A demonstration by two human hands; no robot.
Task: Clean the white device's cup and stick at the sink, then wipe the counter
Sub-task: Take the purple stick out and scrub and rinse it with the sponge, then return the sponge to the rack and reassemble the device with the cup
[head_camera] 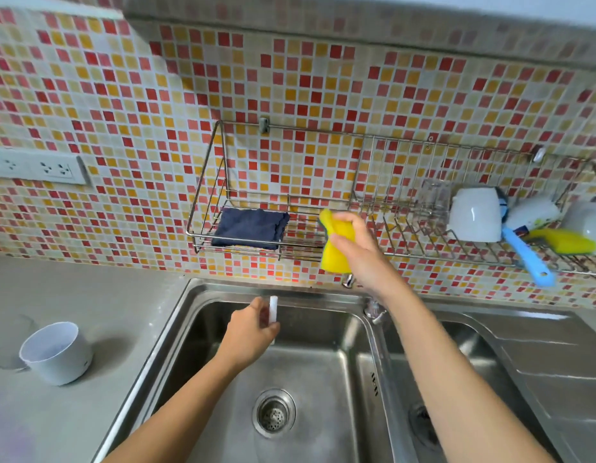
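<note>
My left hand [248, 332] grips a short white stick [273, 309] over the left sink basin [310, 372], near its back wall. My right hand [358, 248] squeezes a yellow sponge [333, 252] in the air in front of the wire wall rack [223, 195], above the sink's back edge. The white cup [54, 352] of the device stands on the grey counter [89, 305] to the left of the sink, tilted, its opening up and empty.
A dark blue cloth [249, 228] lies in the rack's left part. White cups [475, 215], a blue-handled brush [527, 259] and a second yellow sponge [563, 242] fill its right part. A tap [373, 309] sits between the two basins. Wall sockets [36, 168] at left.
</note>
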